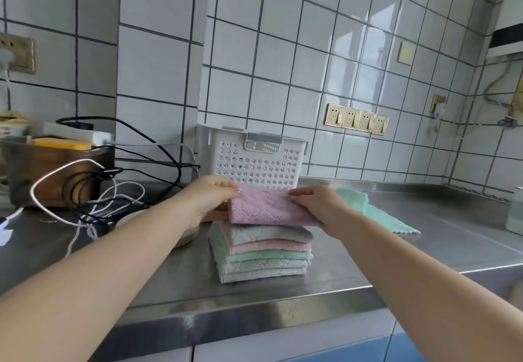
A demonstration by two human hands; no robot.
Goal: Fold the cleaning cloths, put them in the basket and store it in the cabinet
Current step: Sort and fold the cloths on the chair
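A folded pink-purple cloth is held just above a stack of folded cloths on the steel counter. My left hand pinches its left edge and my right hand grips its right edge. Behind the cloth stands a white perforated plastic basket against the tiled wall. An unfolded mint green cloth lies on the counter to the right, behind my right hand. A bit of pink cloth shows under my left hand.
Tangled black and white cables and a brown wooden box crowd the left of the steel counter. A white round object sits under my left forearm. Wall sockets are at the back; a pale container stands far right.
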